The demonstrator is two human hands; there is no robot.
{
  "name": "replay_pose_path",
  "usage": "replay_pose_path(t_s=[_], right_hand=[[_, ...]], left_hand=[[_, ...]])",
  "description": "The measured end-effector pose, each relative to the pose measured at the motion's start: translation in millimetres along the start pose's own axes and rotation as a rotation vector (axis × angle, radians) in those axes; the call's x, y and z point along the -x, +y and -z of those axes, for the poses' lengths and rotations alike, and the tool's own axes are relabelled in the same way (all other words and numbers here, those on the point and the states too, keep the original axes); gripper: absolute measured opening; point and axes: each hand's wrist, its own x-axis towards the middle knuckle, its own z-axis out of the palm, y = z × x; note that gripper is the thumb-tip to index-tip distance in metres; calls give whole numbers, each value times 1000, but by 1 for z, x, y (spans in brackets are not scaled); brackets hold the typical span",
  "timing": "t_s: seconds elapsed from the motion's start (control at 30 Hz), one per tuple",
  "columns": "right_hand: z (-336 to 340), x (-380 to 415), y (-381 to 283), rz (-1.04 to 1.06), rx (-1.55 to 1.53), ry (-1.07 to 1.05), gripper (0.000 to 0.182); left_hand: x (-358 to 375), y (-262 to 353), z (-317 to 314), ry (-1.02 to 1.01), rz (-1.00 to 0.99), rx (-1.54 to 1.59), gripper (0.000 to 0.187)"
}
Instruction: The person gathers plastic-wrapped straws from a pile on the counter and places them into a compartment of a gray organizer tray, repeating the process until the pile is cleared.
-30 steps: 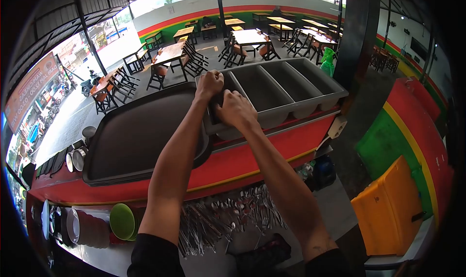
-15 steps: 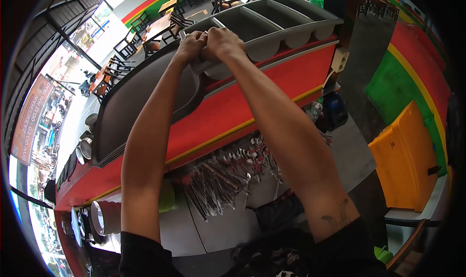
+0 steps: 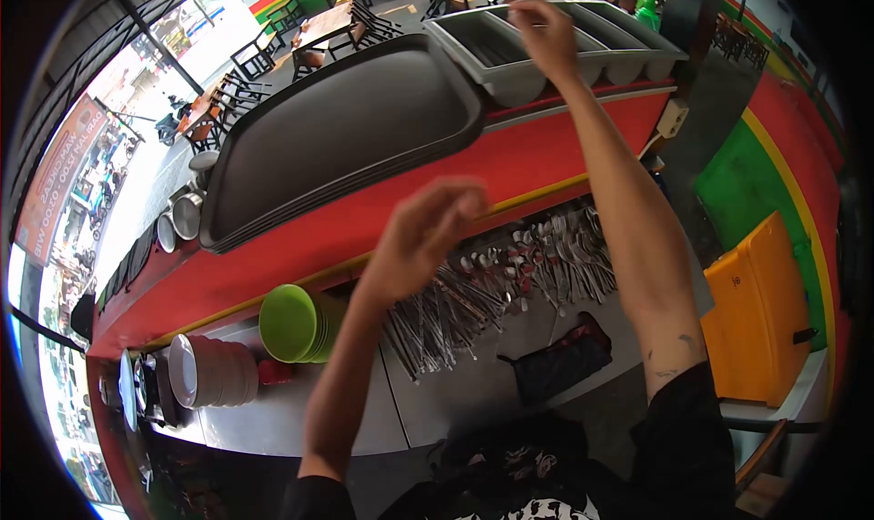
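Note:
My left hand [image 3: 430, 233] is in mid-air before the red counter front, above the piled cutlery [image 3: 442, 324]. Its fingers are stretched out, slightly blurred, with nothing in them. At the grey cutlery tray [image 3: 512, 87], my right hand [image 3: 549, 42] hovers over the compartments. Its fingers are loosely bent and apart, and no held object shows. That tray sits on the red ledge, right of a stack of dark serving trays [image 3: 350, 124]. Spoons and forks [image 3: 569, 256] lie spread on the metal worktop below.
Green bowls [image 3: 289, 324] and a stack of pale plates [image 3: 187, 372] lie left on the worktop [image 3: 355, 420]. A black pouch [image 3: 563, 361] rests near its front edge. An orange bin [image 3: 760, 315] stands right. Metal cups [image 3: 187, 215] sit at the ledge's left end.
Both hands have let go of the grey cutlery tray's left end. My left hand has dropped toward the cutlery; my right has moved right. The cutlery tray now sits clear of the dark trays.

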Motion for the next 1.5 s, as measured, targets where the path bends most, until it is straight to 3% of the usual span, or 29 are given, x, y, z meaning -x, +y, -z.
replay_pose_path(t_s=[0.07, 0.13, 0.2, 0.27, 0.3, 0.33, 0.37, 0.4, 0.47, 0.5, 0.77, 0.87, 1.1, 1.17, 1.37, 1.5], right_hand=[[10, 16, -34, 33, -3, 185, 15], [15, 60, -72, -52, -132, 300, 13], [7, 137, -103, -190, -178, 360, 12], [-17, 246, -135, -461, -85, 258, 15], [-29, 306, -142, -607, -16, 64, 20], [-64, 424, -142, -528, 163, -231, 35], [-80, 469, -164, -616, 285, -398, 60], [-92, 513, -179, -542, 451, -596, 68], [-102, 547, -215, -457, 522, -766, 70], [-101, 562, -224, -438, 496, -744, 68], [-64, 574, -216, -487, 338, -799, 60], [-52, 578, -225, -589, 307, -729, 57], [-51, 578, -243, -542, 302, -486, 48], [-54, 568, -249, -535, 291, -495, 47], [-65, 561, -253, -500, 234, -554, 45], [-72, 563, -254, -477, 270, -607, 43]], left_hand=[[69, -37, 1, -17, 212, 99, 30], [142, -115, 2, 126, 308, -88, 35], [229, -225, -3, 475, 518, -372, 42], [287, -287, -14, 678, 830, -403, 50], [302, -312, -26, 648, 783, -504, 52], [322, -332, -39, 643, 751, -599, 53], [327, -341, -47, 617, 705, -710, 55], [324, -336, -51, 624, 713, -687, 55], [310, -317, -52, 617, 713, -645, 55], [309, -318, -51, 618, 700, -603, 53], [320, -348, -36, 621, 568, -419, 42], [319, -344, -39, 687, 596, -380, 40], [334, -356, -34, 679, 579, -262, 40], [334, -353, -32, 646, 642, -162, 39], [334, -344, -29, 680, 523, -148, 29], [336, -341, -25, 568, 572, -149, 22]])
